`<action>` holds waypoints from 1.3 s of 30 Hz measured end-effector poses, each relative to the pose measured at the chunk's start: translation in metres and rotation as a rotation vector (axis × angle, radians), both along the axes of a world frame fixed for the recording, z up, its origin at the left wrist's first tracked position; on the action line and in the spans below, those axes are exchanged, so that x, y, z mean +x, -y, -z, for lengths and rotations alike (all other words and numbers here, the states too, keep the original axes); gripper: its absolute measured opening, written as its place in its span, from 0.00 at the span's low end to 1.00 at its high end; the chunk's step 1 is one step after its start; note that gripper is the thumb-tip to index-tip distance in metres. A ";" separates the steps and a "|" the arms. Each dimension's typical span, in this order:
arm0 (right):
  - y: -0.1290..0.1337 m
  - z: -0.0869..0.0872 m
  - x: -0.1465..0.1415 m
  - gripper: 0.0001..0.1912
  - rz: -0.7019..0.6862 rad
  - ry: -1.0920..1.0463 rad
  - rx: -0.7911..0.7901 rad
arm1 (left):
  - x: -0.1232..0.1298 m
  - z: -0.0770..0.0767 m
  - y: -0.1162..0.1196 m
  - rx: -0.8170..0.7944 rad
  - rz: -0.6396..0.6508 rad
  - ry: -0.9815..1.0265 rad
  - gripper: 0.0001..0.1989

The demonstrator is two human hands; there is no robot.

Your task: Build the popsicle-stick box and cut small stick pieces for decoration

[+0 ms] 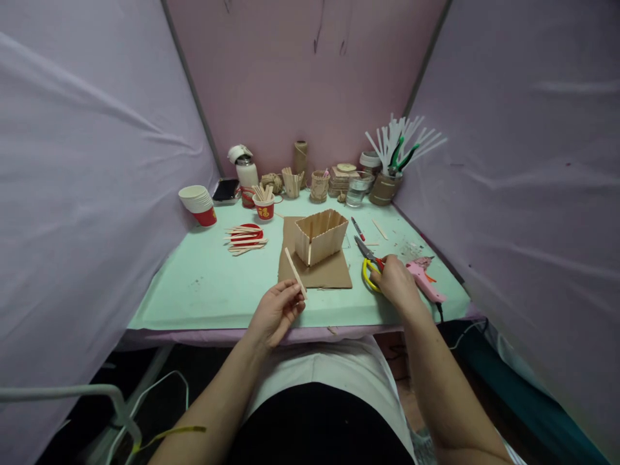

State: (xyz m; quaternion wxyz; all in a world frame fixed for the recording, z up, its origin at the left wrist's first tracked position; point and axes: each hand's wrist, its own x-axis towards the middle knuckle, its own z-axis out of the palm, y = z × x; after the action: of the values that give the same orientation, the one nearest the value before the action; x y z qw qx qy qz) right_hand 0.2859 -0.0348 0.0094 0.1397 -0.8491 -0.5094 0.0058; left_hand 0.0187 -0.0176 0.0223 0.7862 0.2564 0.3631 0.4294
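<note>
Left hand (278, 310) is pinching a wooden stick (293, 269), unattached. Ahead-right of it, the box (330, 241) is standing open-topped on cardboard (329, 278), walls joined, pale strip (310, 253) lining its near corner. Right hand (398, 283) is touching scissors (365, 250); cannot tell if gripping. Loose sticks (247, 241), ahead-left of the left hand, are lying unused.

Bare forearms (217, 394) reach toward the counter (194, 303). At its near edge, the left hand (278, 310) pinches with thumb and fingers; over its right side, the right hand (396, 282) curls, back upward.
</note>
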 end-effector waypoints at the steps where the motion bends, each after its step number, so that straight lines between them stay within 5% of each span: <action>1: 0.003 -0.001 0.000 0.16 0.003 -0.014 0.009 | 0.000 -0.001 0.001 -0.001 0.007 -0.002 0.14; 4: 0.021 -0.003 -0.002 0.19 0.020 -0.136 0.115 | 0.000 -0.005 0.006 0.003 0.037 -0.006 0.14; 8: 0.058 -0.001 -0.023 0.17 -0.038 -0.578 0.304 | 0.001 -0.011 0.012 0.012 0.046 -0.025 0.14; 13: 0.098 0.004 -0.076 0.17 -0.220 -1.072 0.345 | 0.006 -0.017 0.021 0.044 -0.029 -0.053 0.15; 16: 0.107 0.004 -0.097 0.18 -0.223 -1.128 0.363 | 0.007 -0.017 0.022 0.060 -0.052 -0.057 0.15; 22: 0.078 0.003 -0.073 0.19 -0.139 -0.852 0.501 | 0.000 -0.008 0.013 0.081 -0.154 -0.062 0.16; 25: 0.051 0.002 -0.044 0.16 -0.004 -0.434 0.339 | -0.005 -0.004 0.005 0.077 -0.226 -0.046 0.17; 28: 0.027 0.000 -0.028 0.14 0.045 -0.244 0.216 | -0.009 -0.002 -0.004 0.099 -0.263 -0.052 0.17; 39: -0.019 0.000 -0.040 0.10 -0.011 0.055 0.086 | -0.015 0.010 -0.029 0.161 -0.321 -0.076 0.13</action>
State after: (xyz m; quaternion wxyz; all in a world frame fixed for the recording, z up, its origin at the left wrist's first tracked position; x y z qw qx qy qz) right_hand 0.2457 -0.0154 0.0099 0.1619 -0.8394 -0.5174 -0.0388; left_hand 0.0038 0.0116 0.0127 0.6701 0.2735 0.3932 0.5670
